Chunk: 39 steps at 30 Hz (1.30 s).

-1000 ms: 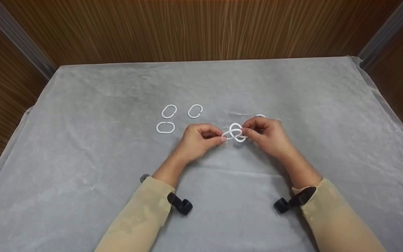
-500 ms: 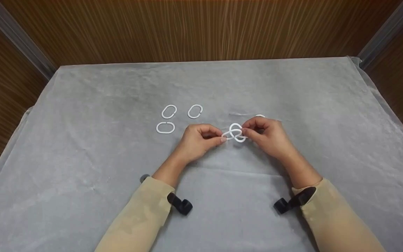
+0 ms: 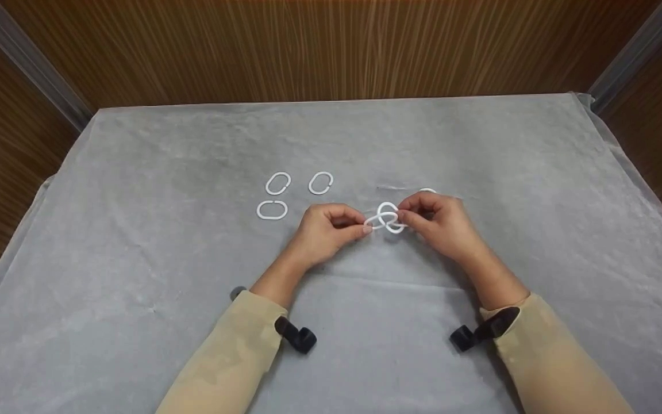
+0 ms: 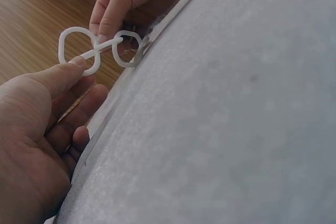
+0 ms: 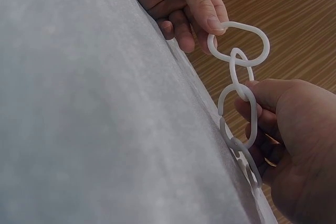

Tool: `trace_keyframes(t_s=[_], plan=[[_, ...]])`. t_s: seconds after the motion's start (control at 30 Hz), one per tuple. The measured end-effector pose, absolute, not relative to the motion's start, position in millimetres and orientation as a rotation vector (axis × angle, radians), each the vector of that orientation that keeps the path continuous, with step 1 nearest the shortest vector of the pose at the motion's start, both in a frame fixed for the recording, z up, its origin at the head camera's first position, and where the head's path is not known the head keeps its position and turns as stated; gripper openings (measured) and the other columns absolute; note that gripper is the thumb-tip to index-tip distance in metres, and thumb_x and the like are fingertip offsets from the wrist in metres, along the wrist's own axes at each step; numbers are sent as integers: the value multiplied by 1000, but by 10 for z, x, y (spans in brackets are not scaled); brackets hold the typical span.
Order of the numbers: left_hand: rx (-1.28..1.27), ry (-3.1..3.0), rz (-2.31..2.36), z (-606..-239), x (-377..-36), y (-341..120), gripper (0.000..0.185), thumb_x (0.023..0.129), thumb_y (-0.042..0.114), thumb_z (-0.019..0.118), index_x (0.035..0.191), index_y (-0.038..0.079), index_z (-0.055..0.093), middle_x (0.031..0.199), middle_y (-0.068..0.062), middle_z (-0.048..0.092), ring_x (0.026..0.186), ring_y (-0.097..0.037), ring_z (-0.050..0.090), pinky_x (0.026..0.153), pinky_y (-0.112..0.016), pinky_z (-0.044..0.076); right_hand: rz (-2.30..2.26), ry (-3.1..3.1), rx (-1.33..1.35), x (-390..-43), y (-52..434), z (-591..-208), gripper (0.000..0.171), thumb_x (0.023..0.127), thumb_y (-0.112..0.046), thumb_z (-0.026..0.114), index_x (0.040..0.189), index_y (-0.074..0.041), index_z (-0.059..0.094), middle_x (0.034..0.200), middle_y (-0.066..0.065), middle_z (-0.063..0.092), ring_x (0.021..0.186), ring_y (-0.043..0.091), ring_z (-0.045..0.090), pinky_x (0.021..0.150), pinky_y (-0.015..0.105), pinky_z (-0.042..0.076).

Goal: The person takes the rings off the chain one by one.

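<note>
White oval plastic chain links are joined between the hands above the cloth. My left hand (image 3: 331, 233) pinches the end link (image 5: 268, 51) between thumb and fingers. Through it passes a second link (image 5: 232, 71), pinched by my right hand (image 3: 440, 221). From that one hangs a third link (image 5: 255, 116), which shows a small gap in its side in the right wrist view. A further link (image 5: 254, 167) trails below it near the cloth, partly shaded. Behind the right hand in the head view, a bit of white link (image 3: 427, 190) peeks out; the remainder is hidden.
Left of the hands, three loose links lie flat on the grey cloth (image 3: 164, 241): an upper left link (image 3: 268, 181), an upper right link (image 3: 310, 183) and a lower link (image 3: 272, 218). Wood-grain panels (image 3: 331, 52) rise behind the table and at both sides.
</note>
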<state>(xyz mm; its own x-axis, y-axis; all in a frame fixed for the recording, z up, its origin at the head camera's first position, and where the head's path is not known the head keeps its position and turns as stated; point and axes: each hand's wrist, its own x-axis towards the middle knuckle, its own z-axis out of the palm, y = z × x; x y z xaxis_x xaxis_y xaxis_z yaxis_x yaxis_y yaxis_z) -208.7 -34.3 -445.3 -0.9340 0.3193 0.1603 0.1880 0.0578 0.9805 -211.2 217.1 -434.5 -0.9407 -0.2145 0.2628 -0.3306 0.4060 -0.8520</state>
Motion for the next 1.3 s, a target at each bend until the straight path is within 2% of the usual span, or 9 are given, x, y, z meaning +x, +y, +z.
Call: trace_keyframes(t_s=[0.9,1.3], plan=[[559,2231,2009,-4450,-2090,-351,13,86,2,88,94,-5,80,82,-1,76,75,-6,67,69,-21,54,1540,-2549,471,-2118,2162,-4340,7,95,-7,81,96,-1,78,82,4,74,73,9,62,63,19,47],[567,2186,2033,-4450,-2086,-347,13,85,-1,88,93,-6,80,84,-5,78,78,-7,71,72,-22,57,1568,-2557,461,-2109,2162,-4341,4,94,-4,80,96,-2,78,82,4,73,70,9,60,61,19,46]])
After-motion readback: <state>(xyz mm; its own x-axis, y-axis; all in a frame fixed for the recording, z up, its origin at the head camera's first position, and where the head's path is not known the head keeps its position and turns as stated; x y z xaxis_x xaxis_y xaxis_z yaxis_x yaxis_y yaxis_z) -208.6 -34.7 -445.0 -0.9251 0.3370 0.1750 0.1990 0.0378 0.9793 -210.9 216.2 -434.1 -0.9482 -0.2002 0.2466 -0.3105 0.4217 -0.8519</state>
